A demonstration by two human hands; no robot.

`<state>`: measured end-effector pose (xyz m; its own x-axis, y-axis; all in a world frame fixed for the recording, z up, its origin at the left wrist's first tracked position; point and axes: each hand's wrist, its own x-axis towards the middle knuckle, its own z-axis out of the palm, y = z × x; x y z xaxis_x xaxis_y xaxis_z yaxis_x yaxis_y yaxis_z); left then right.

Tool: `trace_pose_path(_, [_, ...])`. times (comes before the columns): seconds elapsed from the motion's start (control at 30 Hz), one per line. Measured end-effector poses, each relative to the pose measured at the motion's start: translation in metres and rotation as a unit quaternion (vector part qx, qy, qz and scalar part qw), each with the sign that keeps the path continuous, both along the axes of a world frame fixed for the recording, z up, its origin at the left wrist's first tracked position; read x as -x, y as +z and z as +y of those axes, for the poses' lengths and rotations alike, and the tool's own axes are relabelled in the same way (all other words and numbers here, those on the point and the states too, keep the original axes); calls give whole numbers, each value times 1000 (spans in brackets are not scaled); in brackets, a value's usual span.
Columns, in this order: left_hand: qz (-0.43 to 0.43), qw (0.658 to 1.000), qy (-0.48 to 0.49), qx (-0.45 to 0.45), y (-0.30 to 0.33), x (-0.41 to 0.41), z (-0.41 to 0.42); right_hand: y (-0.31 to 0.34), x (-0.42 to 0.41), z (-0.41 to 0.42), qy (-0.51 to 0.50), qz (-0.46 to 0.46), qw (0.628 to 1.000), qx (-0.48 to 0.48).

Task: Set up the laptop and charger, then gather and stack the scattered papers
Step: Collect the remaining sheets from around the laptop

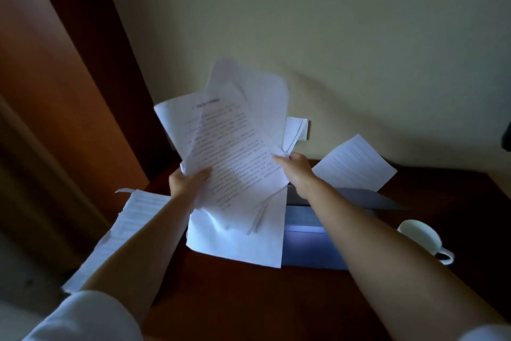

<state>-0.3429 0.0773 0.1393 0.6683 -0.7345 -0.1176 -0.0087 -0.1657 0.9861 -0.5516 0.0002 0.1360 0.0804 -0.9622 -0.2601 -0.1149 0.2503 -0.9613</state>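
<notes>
A loose bundle of printed white papers point(237, 147) is held up above the dark wooden desk point(249, 299). My left hand point(188, 179) grips the bundle's lower left edge. My right hand point(294, 168) pinches its right edge. Behind and below the bundle lies the grey laptop point(307, 244), partly hidden by the sheets and my right forearm. One more sheet point(356, 165) lies at the back right, resting on the laptop's far part. Several other sheets point(127, 230) hang over the desk's left edge under my left forearm. No charger is visible.
A white cup point(423, 238) lies on its side at the desk's right. A pale wall point(331, 36) stands close behind the desk, with a white wall plate point(300, 129) behind the bundle. A brown wooden panel point(55, 92) rises at the left.
</notes>
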Motion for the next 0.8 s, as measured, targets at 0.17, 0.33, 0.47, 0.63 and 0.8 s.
trace_pose_path(0.17, [84, 996, 32, -20, -25, -42, 33, -9, -43, 27, 50, 236, 967, 78])
trace_pose_path(0.33, [86, 991, 57, -81, -54, -98, 72, -37, -103, 58, 81, 400, 908, 92])
trace_pose_path(0.47, [83, 986, 58, -132, -90, -137, 95, -65, -141, 84, 84, 497, 861, 67])
trace_pose_path(0.63, [51, 979, 49, -189, -124, -161, 108, -95, -164, 107, 2, 489, 872, -1])
trace_pose_path(0.8, [-14, 978, 0, -207, -124, -170, 105, -116, -162, 115, -64, 422, 903, -59])
